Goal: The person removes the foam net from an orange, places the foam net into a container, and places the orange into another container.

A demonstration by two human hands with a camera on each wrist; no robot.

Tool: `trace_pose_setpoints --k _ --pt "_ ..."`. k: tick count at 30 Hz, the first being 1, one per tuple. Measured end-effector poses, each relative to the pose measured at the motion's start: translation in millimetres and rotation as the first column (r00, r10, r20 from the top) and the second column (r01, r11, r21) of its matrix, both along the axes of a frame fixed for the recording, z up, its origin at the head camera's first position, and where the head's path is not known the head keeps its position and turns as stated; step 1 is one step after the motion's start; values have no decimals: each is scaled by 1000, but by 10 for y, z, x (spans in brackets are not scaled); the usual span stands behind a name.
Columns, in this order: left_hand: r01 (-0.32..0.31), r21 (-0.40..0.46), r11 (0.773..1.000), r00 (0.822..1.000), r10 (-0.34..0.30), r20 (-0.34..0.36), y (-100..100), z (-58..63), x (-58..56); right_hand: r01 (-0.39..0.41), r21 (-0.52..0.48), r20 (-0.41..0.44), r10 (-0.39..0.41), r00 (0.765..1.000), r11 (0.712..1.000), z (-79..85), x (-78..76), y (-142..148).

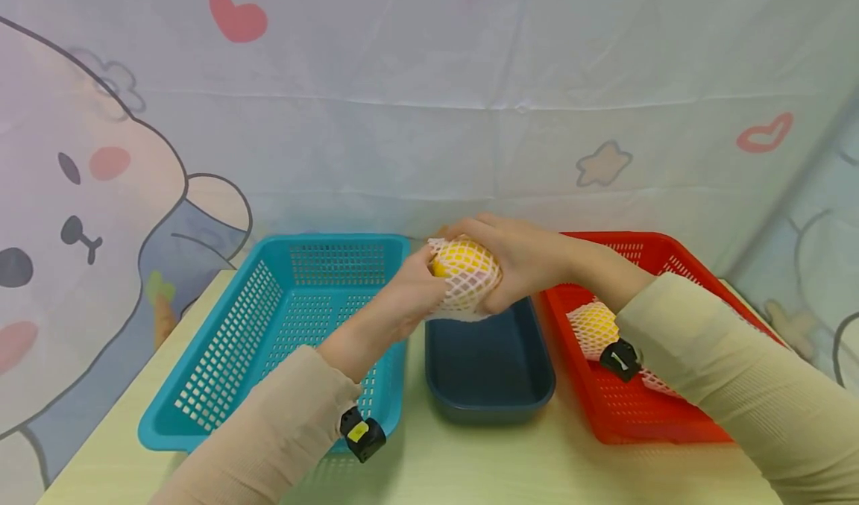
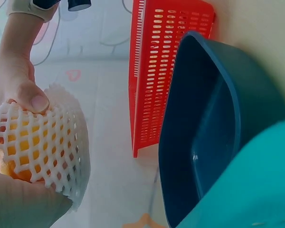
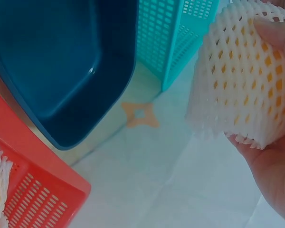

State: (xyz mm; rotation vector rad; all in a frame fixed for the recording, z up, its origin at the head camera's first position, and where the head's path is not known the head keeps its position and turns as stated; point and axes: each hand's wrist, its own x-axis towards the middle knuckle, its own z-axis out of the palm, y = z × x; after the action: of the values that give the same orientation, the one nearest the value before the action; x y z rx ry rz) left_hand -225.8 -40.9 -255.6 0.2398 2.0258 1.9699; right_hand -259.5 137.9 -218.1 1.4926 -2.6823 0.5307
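Both hands hold a yellow-orange fruit (image 1: 463,262) in a white foam net sleeve (image 1: 463,289) above the back of a dark blue bin. My left hand (image 1: 414,285) grips it from the left, and my right hand (image 1: 517,259) grips it from the right. In the left wrist view, the right thumb (image 2: 38,102) presses on the net near its edge. Loose net extends past the fruit at one end. The right wrist view shows the right hand (image 3: 275,175) curled around the sleeve, the fruit showing through its mesh.
A teal basket (image 1: 271,240) stands on the left of the table (image 1: 470,460). The dark blue bin (image 1: 490,408) sits in the middle. The red basket (image 1: 597,434) at right holds a netted yellow fruit (image 1: 593,330) and more netting (image 1: 658,383), partly hidden by the right arm. A printed cloth (image 1: 429,147) hangs behind.
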Motion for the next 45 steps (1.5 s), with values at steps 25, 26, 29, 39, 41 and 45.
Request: trace_pose_setpoints --k 25,26,29,39,41,45 --pt "-51 -49 997 998 49 -37 30 44 8 57 -1 139 -56 989 998 74 45 121" --pt "-48 -47 998 998 47 -32 33 42 9 57 -3 147 -56 988 998 74 44 128" --pt "-49 -52 997 998 48 -28 42 48 15 51 -14 162 -48 986 999 76 44 146" --pt "-79 -101 992 996 76 -35 43 71 17 77 -50 217 -64 974 996 97 46 217" --pt "-86 -112 990 996 82 -40 40 65 12 81 -53 213 -68 975 995 97 43 229" --pt "-88 -116 989 996 84 -41 40 55 6 76 -56 208 -62 976 996 100 34 250"
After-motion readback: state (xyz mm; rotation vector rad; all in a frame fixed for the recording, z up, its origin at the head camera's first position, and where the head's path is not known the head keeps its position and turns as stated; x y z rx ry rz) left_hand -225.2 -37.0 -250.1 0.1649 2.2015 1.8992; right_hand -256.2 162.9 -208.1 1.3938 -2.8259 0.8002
